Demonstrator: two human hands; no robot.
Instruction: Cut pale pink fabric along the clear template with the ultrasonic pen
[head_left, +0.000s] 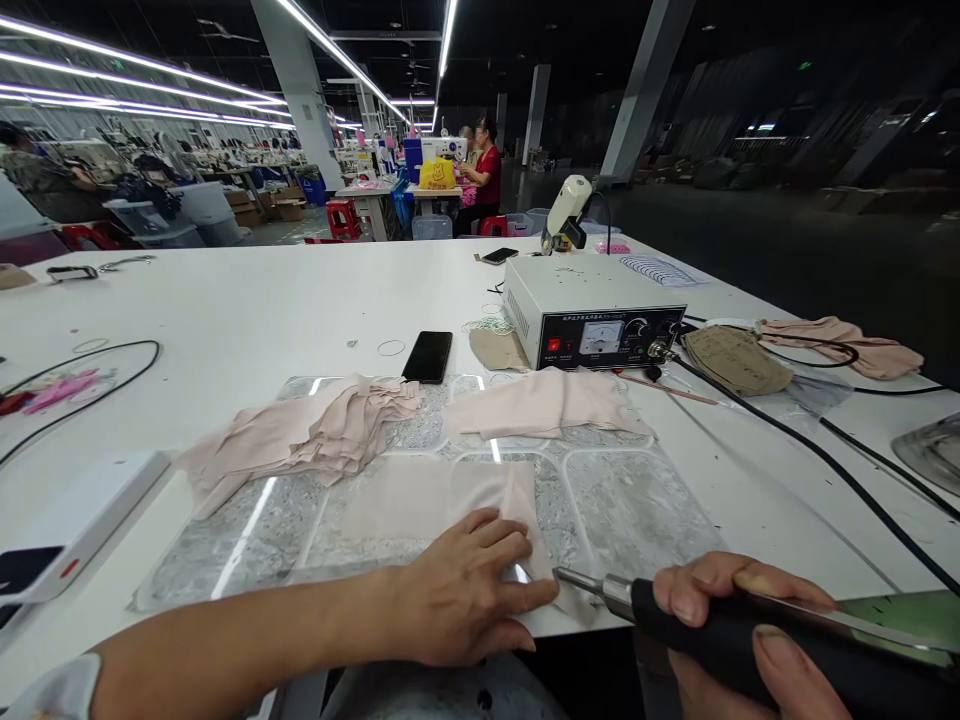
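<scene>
My left hand (476, 590) lies on a thin pale pink fabric piece (420, 495), fingers spread and pressing near its right edge. My right hand (739, 610) is wrapped round the black handle of an ultrasonic handpiece (645, 605). Its slim metal tip points left, close to my left index finger and the fabric's lower right corner; whether it touches the cloth I cannot tell. The fabric rests on a glossy grey marbled mat (637, 500). Behind it lie a layered stack of pink pieces (300, 430) on the left and a folded pink pile (547, 402) on the right.
A control box (596, 310) with dial and cable (810, 440) stands behind the mat. A black phone (428, 357) lies near it. A white case (97, 520) is at left; a glass jar (930, 450) at right. People work at sewing machines beyond the white table (285, 300).
</scene>
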